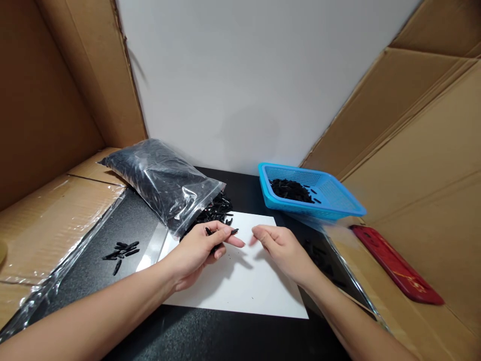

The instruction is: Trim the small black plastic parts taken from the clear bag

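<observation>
My left hand (210,245) is closed around several small, slender black pieces (214,246), with one pinched between thumb and forefinger, its tip (235,231) sticking out. Facing it, my right hand (280,248) has its thumb and fingertips pressed together in a pinch; whatever it may hold is hidden. Both hands hover over a white sheet (240,296). Behind my left hand, a clear plastic bag (158,175) full of the same black pieces lies on its side, and a heap of them (216,208) spills from its mouth onto the sheet.
At the back right, a blue plastic basket (338,198) contains a pile of black pieces (291,190). More pieces (122,250) lie on the black tabletop (150,333) at left. A red case-like object (398,263) rests at far right. Cardboard walls (424,140) flank the workspace.
</observation>
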`<act>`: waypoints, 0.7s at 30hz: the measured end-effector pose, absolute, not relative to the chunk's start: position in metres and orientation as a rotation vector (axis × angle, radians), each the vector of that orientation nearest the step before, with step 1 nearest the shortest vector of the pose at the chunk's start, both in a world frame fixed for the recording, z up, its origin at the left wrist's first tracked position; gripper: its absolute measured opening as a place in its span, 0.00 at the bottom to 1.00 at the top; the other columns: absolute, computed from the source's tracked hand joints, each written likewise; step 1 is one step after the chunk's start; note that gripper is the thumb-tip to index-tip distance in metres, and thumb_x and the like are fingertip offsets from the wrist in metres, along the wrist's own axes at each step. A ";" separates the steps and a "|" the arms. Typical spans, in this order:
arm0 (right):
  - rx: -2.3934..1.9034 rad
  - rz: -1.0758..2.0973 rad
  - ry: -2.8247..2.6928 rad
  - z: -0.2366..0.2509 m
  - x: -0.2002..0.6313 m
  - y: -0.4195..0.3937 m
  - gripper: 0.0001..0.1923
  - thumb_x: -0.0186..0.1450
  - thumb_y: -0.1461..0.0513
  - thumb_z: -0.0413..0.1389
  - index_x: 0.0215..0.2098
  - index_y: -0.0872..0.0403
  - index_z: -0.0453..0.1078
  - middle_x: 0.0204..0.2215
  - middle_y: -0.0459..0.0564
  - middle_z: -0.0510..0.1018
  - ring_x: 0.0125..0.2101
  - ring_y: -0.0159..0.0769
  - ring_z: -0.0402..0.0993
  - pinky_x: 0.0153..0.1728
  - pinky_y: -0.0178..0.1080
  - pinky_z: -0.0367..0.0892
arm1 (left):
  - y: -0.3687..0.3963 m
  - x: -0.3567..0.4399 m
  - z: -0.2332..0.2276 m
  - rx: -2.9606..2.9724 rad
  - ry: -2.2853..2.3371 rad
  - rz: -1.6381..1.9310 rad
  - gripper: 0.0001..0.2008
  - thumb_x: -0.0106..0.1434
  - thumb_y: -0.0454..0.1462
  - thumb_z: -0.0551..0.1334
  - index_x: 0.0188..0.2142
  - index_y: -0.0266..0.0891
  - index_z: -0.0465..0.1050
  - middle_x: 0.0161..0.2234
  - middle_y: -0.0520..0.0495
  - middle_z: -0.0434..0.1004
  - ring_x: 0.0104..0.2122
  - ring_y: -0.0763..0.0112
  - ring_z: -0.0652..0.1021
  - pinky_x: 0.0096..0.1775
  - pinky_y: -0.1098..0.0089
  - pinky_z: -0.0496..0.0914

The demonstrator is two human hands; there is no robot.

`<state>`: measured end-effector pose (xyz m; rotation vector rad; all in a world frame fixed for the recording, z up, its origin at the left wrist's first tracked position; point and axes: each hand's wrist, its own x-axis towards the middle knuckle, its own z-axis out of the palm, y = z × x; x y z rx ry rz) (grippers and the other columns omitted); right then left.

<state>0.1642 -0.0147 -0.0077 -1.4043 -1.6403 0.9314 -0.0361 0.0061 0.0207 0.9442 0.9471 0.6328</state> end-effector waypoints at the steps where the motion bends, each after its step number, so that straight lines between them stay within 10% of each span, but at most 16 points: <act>1: -1.392 0.857 -1.694 -0.006 0.163 -0.016 0.19 0.69 0.53 0.50 0.33 0.54 0.78 0.16 0.42 0.66 0.18 0.31 0.60 0.20 0.34 0.56 | 0.006 -0.036 0.021 0.956 0.938 0.633 0.14 0.60 0.46 0.67 0.32 0.35 0.73 0.35 0.46 0.80 0.22 0.80 0.57 0.29 0.73 0.53; 6: -1.319 0.651 -1.766 0.001 0.154 -0.025 0.25 0.68 0.63 0.50 0.63 0.48 0.66 0.36 0.47 0.81 0.26 0.32 0.73 0.27 0.34 0.67 | 0.005 -0.035 0.020 1.004 0.928 0.632 0.16 0.60 0.47 0.66 0.31 0.36 0.72 0.29 0.49 0.77 0.22 0.79 0.57 0.28 0.72 0.52; 14: -1.193 0.707 -1.595 -0.004 0.144 -0.029 0.06 0.62 0.63 0.62 0.35 0.50 0.82 0.31 0.48 0.85 0.28 0.37 0.79 0.31 0.36 0.71 | 0.005 -0.036 0.016 1.045 0.873 0.626 0.16 0.60 0.47 0.67 0.28 0.37 0.68 0.29 0.47 0.80 0.21 0.79 0.58 0.27 0.72 0.49; 21: -1.207 0.765 -1.461 -0.002 0.146 -0.029 0.04 0.60 0.61 0.64 0.30 0.51 0.81 0.26 0.48 0.84 0.27 0.39 0.79 0.31 0.38 0.71 | 0.007 -0.037 0.023 0.849 0.930 0.618 0.15 0.67 0.37 0.51 0.43 0.35 0.74 0.32 0.46 0.78 0.22 0.78 0.61 0.26 0.72 0.51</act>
